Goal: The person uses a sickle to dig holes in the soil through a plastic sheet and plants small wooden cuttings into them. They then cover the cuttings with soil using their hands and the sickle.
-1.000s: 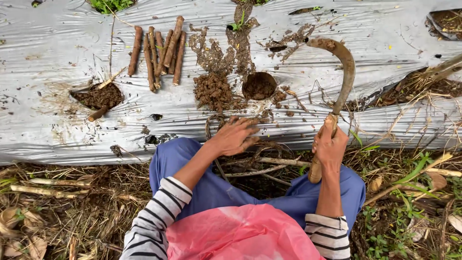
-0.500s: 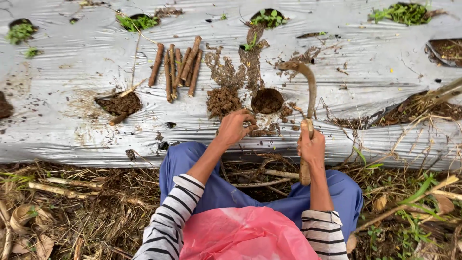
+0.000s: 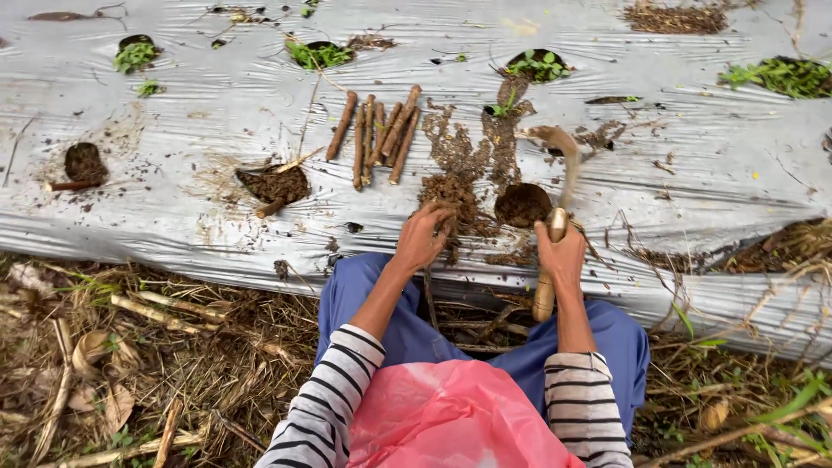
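In the head view, the right hand (image 3: 563,254) is closed around the wooden handle of a curved sickle (image 3: 555,227), its blurred blade arching over a round hole (image 3: 523,204) of dark soil cut in the silver plastic sheet (image 3: 173,113) that covers the bed. The left hand (image 3: 425,236) rests with fingers curled on a pile of loose soil (image 3: 451,192) just left of that hole; whether it grips any soil I cannot tell. Farther left lies a bundle of brown sticks (image 3: 377,137) on the sheet, beside another hole (image 3: 276,185) with a stick poking out.
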